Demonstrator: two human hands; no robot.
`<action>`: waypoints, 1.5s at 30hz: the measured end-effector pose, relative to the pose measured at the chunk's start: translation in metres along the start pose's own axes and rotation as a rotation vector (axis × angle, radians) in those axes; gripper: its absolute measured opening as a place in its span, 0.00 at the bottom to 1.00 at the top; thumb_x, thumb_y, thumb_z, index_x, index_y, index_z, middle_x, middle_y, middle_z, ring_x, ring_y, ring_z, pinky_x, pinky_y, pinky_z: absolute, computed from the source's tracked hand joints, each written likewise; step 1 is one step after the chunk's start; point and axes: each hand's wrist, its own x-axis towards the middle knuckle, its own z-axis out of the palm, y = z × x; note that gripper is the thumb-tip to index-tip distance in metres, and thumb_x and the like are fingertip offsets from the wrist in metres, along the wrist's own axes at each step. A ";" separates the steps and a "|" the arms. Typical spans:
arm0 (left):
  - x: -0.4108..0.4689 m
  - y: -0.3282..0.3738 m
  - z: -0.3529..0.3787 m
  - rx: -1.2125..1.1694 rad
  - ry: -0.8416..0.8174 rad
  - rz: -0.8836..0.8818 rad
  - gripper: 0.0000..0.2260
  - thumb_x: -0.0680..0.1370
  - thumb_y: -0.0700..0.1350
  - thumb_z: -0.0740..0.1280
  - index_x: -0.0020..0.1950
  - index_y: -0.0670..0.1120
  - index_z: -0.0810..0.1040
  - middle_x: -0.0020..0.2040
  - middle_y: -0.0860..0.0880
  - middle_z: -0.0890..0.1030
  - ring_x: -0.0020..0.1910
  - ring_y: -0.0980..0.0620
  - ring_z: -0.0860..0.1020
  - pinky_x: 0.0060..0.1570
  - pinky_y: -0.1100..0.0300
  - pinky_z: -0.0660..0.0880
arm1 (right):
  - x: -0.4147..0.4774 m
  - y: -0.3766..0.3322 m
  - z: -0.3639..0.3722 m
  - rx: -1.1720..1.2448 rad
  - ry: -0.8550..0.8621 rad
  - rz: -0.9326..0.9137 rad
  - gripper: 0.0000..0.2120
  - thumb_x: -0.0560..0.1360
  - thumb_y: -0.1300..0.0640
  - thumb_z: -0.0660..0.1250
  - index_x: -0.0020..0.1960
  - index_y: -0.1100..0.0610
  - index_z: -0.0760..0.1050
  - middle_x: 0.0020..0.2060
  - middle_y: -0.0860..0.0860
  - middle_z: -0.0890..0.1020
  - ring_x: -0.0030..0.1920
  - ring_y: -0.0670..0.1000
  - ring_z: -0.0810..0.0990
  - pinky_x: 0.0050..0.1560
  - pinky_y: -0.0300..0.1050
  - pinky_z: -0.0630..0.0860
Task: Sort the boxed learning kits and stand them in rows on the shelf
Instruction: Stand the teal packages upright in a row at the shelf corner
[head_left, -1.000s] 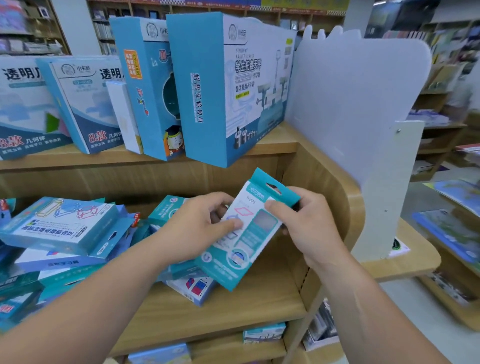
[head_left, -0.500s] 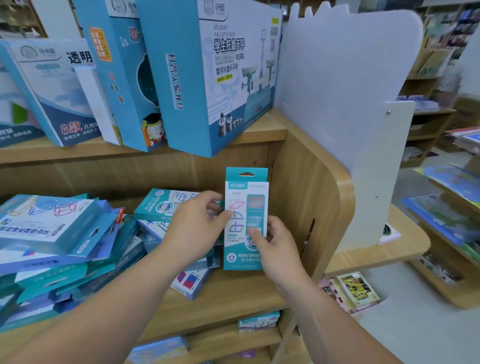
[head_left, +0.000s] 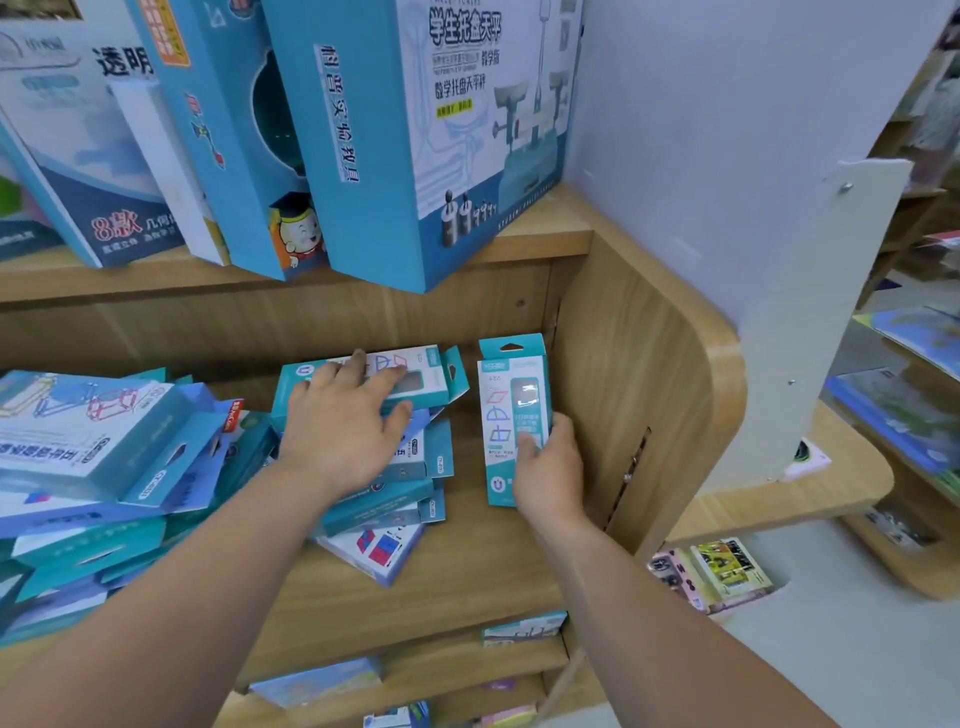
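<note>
Fingers (head_left: 558, 428) of the right hand (head_left: 545, 467): curled round the lower right edge of the upright kit box (head_left: 511, 410), thumb laid on its front. Box location: on end at the right of the middle shelf board (head_left: 467, 571), just beside the curved side panel (head_left: 649, 415); contact with the back panel (head_left: 260, 327) cannot be told. Fingers (head_left: 358, 364) of the left hand (head_left: 343, 415): spread and fairly straight, resting on the top box (head_left: 423, 382) of the slanted pile (head_left: 395, 499), which lies flat. Hazards, as judged: the upright kit box has a narrow base and no neighbour on its left, so on release it would likely tip into the gap. The slanted pile is loosely stacked with its lowest boxes skewed toward the front edge, so drawing off the top box could drag others forward and off the board. The large boxes (head_left: 441, 156) overhang the upper shelf lip (head_left: 519, 249), and a hand raised carelessly might knock them. Room: bare board between the upright kit box and the pile, and in front of both. It is closed on the right by the side panel, overhead by the upper shelf, and on the left by the further heap (head_left: 93, 441).
</note>
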 end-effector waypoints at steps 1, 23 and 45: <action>0.000 -0.002 0.000 0.028 0.019 0.002 0.23 0.81 0.61 0.52 0.77 0.62 0.59 0.79 0.47 0.61 0.73 0.43 0.62 0.71 0.42 0.62 | 0.004 0.001 0.003 -0.016 0.014 -0.009 0.12 0.83 0.53 0.60 0.66 0.51 0.67 0.61 0.49 0.78 0.54 0.50 0.81 0.33 0.35 0.75; 0.005 -0.010 0.011 -0.033 0.009 -0.042 0.26 0.82 0.60 0.55 0.79 0.58 0.55 0.80 0.48 0.57 0.78 0.43 0.55 0.76 0.40 0.53 | 0.017 0.035 0.036 -0.927 -0.050 -0.577 0.32 0.78 0.51 0.67 0.79 0.42 0.58 0.81 0.53 0.43 0.80 0.59 0.42 0.78 0.59 0.52; 0.012 -0.011 -0.010 0.087 -0.010 -0.085 0.42 0.71 0.75 0.58 0.77 0.51 0.62 0.64 0.42 0.72 0.63 0.40 0.69 0.61 0.46 0.68 | -0.006 0.032 0.003 -1.039 -0.227 -0.210 0.37 0.73 0.40 0.68 0.78 0.40 0.57 0.66 0.57 0.68 0.63 0.58 0.65 0.65 0.52 0.69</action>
